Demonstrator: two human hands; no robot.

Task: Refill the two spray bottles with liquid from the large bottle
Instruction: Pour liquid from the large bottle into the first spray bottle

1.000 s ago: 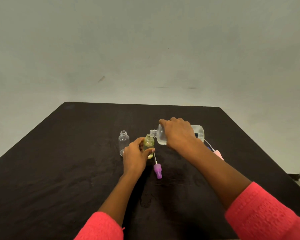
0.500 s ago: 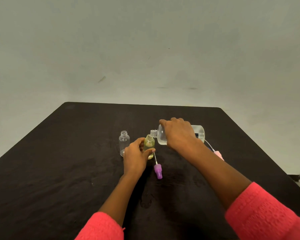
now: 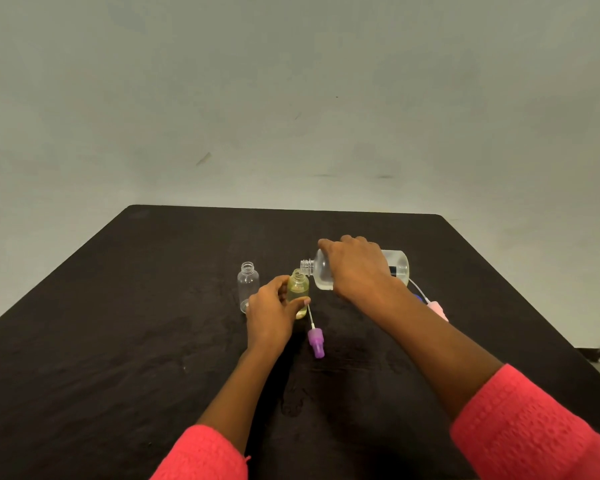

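My right hand [image 3: 355, 268] grips the large clear bottle [image 3: 397, 266], tipped on its side with its open neck over the mouth of a small yellowish spray bottle [image 3: 298, 287]. My left hand [image 3: 271, 313] is wrapped around that small bottle, holding it upright on the black table [image 3: 118, 323]. A second small spray bottle [image 3: 247, 285], clear and uncapped, stands just left of my left hand. A purple spray cap [image 3: 316, 342] with its dip tube lies on the table next to my left hand. A pink spray cap [image 3: 437, 308] with its tube lies behind my right wrist, partly hidden.
A small blue object [image 3: 419, 298] peeks out beside the pink cap under my right forearm. Wet patches darken the table in front of the bottles. The table's far edge meets a plain grey wall [image 3: 291, 98].
Almost nothing differs: the large bottle stays tipped over the yellowish bottle, both hands keep their grip.
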